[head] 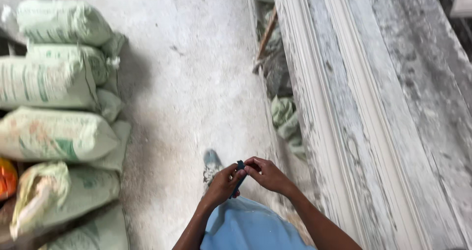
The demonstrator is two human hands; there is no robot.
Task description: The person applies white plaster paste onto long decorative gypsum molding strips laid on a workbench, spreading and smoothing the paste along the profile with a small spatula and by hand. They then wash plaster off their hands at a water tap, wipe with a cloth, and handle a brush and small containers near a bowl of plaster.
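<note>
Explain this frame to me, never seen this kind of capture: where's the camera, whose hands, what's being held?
There is one view, from a camera worn on a person's head, looking down. No machine: the left hand and right hand are the person's own, meeting in front of a blue shirt. Together their fingers pinch a small dark blue flat object; what it is cannot be told. Below is a dusty pale floor with one shoe showing. Stacked pale green sacks lie on the left; long white moulded strips run along the right.

dusty concrete floor, stacked sacks, long moulded bench
</note>
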